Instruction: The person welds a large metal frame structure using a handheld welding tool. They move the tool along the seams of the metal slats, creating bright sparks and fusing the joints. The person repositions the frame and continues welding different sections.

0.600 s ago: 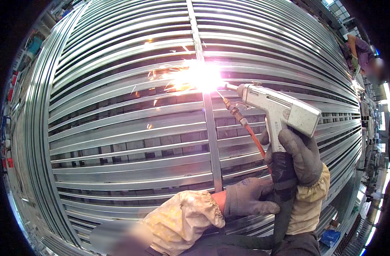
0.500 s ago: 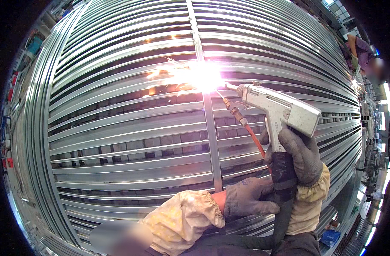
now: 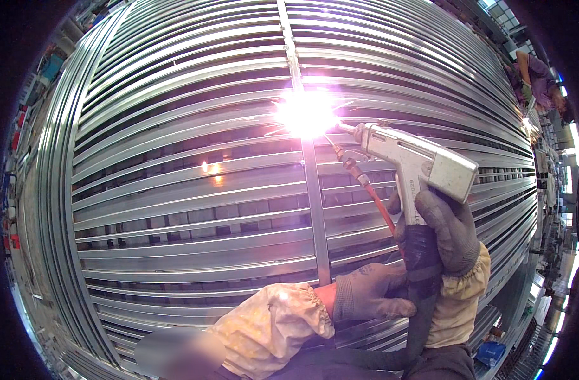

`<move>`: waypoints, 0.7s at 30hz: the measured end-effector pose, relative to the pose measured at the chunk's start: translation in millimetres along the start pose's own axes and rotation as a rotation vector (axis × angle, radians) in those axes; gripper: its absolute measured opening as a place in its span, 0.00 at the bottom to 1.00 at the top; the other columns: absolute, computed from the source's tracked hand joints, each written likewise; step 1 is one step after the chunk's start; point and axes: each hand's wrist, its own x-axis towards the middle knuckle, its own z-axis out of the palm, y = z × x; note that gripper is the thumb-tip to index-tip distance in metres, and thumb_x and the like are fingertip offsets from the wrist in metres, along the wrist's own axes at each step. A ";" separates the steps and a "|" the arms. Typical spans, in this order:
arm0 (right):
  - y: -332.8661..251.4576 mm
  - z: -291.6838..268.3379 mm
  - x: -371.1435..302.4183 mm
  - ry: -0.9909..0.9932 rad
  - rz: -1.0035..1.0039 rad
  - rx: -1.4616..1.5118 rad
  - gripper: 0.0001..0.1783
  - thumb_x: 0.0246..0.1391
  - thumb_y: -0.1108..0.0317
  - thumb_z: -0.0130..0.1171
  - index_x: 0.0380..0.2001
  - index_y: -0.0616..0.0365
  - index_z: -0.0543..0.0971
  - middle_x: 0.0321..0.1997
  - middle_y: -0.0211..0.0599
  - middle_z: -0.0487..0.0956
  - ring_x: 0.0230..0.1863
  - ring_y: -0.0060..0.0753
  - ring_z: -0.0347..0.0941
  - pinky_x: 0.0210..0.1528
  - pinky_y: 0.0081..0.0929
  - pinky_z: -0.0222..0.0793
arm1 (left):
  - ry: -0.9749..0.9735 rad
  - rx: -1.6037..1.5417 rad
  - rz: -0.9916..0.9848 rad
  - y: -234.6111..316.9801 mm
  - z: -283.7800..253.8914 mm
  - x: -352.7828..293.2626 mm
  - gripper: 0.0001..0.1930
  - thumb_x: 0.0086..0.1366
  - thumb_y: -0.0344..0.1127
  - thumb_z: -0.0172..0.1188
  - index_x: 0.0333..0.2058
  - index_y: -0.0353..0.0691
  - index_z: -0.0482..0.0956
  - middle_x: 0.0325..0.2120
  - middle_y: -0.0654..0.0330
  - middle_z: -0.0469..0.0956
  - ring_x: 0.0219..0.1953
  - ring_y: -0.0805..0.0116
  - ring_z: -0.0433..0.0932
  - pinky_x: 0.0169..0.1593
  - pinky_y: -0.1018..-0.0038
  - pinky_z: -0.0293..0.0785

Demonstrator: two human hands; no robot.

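Observation:
My right hand (image 3: 451, 231), in a grey glove, is wrapped around the black-taped handle of a silver, pistol-shaped welding gun (image 3: 422, 161). A glaring white-violet arc (image 3: 307, 114) burns at its nozzle and hides the contact spot, on the crossbar (image 3: 311, 209) of a metal slatted frame. An orange-red hose (image 3: 381, 206) with a brass fitting runs up beside the nozzle. Lower down, my left hand (image 3: 372, 292), also gloved, closes around the gun's dark sleeved cable (image 3: 421, 316); its thumb shows in front and its fingertips are hidden behind.
Long parallel metal slats (image 3: 194, 199) with gaps between them spread across the view. A side rail (image 3: 64, 190) bounds them at left. Another person (image 3: 543, 79) is at the far right edge, near a small bright glow. A blue item (image 3: 490, 353) lies at lower right.
The spray of sparks to the left of the arc has shrunk, leaving a few orange glints lower on the slats. Both hands and the welding gun have hardly moved.

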 end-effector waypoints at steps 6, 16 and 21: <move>0.3 -0.1 -0.3 -0.015 0.000 0.034 0.19 0.63 0.65 0.56 0.53 0.65 0.71 0.36 0.41 0.81 0.31 0.26 0.78 0.31 0.22 0.76 | 0.058 -0.027 0.125 -11.1 7.0 1.8 0.31 0.65 0.45 0.62 0.62 0.35 0.65 0.47 0.56 0.78 0.49 0.73 0.73 0.56 0.69 0.70; -0.1 1.7 0.5 0.009 -0.026 0.013 0.17 0.63 0.66 0.55 0.51 0.66 0.71 0.35 0.41 0.81 0.30 0.26 0.78 0.30 0.22 0.76 | 0.016 -0.054 0.100 -12.8 2.8 4.1 0.32 0.65 0.48 0.63 0.60 0.35 0.65 0.46 0.56 0.78 0.48 0.73 0.74 0.55 0.70 0.71; -1.3 0.2 2.4 -0.029 -0.005 0.024 0.18 0.63 0.66 0.56 0.51 0.66 0.72 0.36 0.41 0.81 0.30 0.26 0.78 0.30 0.22 0.76 | 0.029 -0.028 0.126 -22.9 4.8 4.3 0.31 0.65 0.46 0.62 0.60 0.36 0.64 0.43 0.56 0.79 0.46 0.73 0.75 0.53 0.69 0.72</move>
